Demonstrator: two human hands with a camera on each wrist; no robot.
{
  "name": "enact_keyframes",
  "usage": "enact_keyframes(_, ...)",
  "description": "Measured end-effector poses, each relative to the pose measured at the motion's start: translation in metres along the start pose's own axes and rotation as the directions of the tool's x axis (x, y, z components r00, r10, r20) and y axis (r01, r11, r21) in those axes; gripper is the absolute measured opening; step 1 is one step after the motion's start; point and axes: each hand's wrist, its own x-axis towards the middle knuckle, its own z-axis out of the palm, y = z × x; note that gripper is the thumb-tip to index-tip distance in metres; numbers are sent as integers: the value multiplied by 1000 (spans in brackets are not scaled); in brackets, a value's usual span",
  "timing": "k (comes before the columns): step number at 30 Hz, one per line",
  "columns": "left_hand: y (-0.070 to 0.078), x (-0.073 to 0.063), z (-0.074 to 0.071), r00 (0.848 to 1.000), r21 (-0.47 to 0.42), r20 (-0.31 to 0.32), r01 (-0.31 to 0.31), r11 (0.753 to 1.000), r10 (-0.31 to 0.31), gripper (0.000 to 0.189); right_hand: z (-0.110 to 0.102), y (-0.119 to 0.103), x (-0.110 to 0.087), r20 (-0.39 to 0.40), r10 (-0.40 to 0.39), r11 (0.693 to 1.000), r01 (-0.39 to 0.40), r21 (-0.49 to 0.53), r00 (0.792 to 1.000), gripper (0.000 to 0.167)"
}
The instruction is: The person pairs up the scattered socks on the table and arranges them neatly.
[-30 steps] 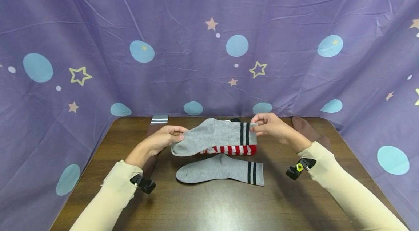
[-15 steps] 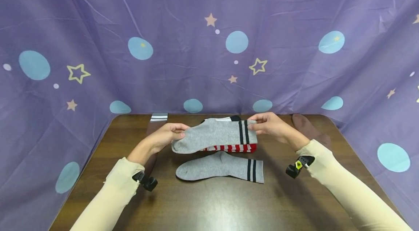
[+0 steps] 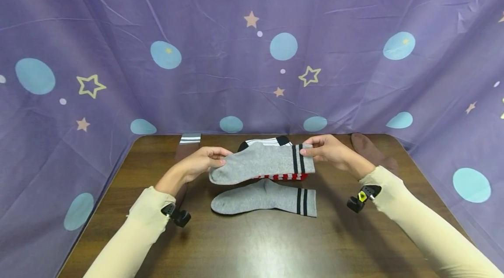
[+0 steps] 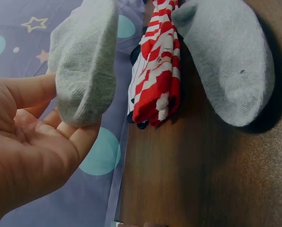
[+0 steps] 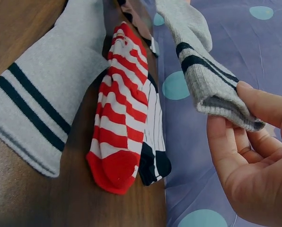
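A grey sock with two black stripes [image 3: 264, 162] is stretched between both hands, raised above the table. My left hand [image 3: 202, 163] pinches it by the toe end, thumb on the near face. At the cuff, my right hand [image 3: 330, 153] pinches the edge beside the stripes; the right wrist view shows the cuff opening [image 5: 226, 106] facing that hand. A matching grey sock [image 3: 264, 199] lies flat in front, toe to the left. Behind the raised sock, partly hidden in the head view, lies a red-and-white striped sock [image 5: 119, 113].
Behind the striped sock is a white sock with black ends and thin lines [image 3: 267, 142]. Brown socks lie at the table's back right [image 3: 372, 151] and, partly behind the left hand, at the left [image 3: 187, 151]. A purple curtain [image 3: 236, 72] hangs along the back of the wooden table [image 3: 252, 243].
The held grey sock shifts slightly right with both hands, staying raised. More of the white sock behind it shows, and less of the red-striped one. The camera has tilted slightly downward.
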Motion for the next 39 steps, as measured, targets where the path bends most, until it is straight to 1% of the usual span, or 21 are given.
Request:
enact_keyframes(6,-3,1,1,1000,23,8,12,1000,-12,41,-2,5,-1,17,0,1000,0,-1,1000,10)
enact_keyframes(9,-4,1,1,1000,16,18,24,1000,-24,41,-3,7,-1,35,13,1000,-12,-27,999,8)
enact_keyframes(13,-7,1,2,998,14,41,49,999,-50,40,-5,11,-2,57,44,995,-39,-88,997,1)
enact_keyframes(18,-9,1,4,994,47,66,79,996,-82,36,-6,14,-2,63,92,985,-81,-150,994,9)
enact_keyframes(23,-12,1,6,989,42,105,100,994,-104,33,-4,18,-3,84,122,980,-106,-169,989,15)
enact_keyframes(26,-14,2,8,985,44,115,122,992,-126,30,-3,21,-3,107,146,976,-126,-177,983,16)
enact_keyframes(31,-18,3,11,981,106,93,160,981,-170,28,-2,25,-2,162,175,969,-141,-201,971,14)
enact_keyframes(35,-19,5,13,977,163,81,181,970,-196,28,-1,29,-1,181,191,965,-150,-216,965,12)
enact_keyframes(39,-18,5,15,973,196,87,195,961,-216,26,-1,32,0,189,202,961,-157,-229,961,12)
